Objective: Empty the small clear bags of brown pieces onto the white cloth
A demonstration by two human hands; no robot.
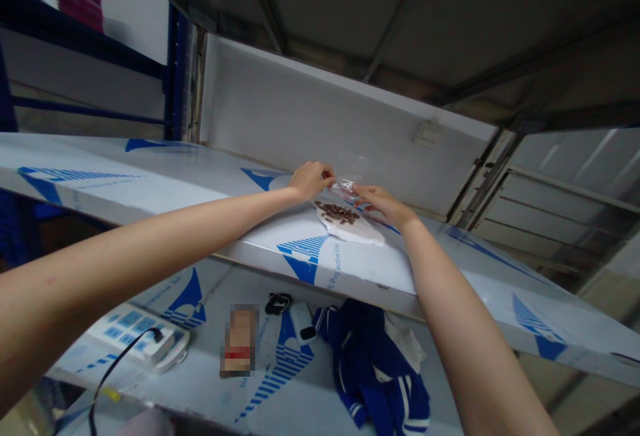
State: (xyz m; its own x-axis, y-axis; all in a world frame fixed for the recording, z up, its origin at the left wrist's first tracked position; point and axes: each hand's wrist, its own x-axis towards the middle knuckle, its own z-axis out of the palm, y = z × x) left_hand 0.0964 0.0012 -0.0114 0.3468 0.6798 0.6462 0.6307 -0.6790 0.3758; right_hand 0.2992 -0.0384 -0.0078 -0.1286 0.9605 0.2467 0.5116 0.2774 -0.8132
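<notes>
Between my two hands is a clear plastic bag (345,186), crumpled and see-through. My left hand (311,179) is closed, pinching the bag's left side. On the other side my right hand (380,201) grips it between thumb and fingers. Just below the bag, a heap of small brown pieces (337,213) lies on a white sheet (357,233), possibly paper or cloth. The sheet rests on the upper shelf (250,249), near its front edge. Whether anything is inside the bag cannot be made out.
On the lower shelf (215,356) are a white power strip (135,333) with a black cable, a blurred-out rectangular item (239,343), a small black item (278,303), a pale blue device (303,323) and a blue-and-white garment (370,363). A wall switch (427,134) is behind.
</notes>
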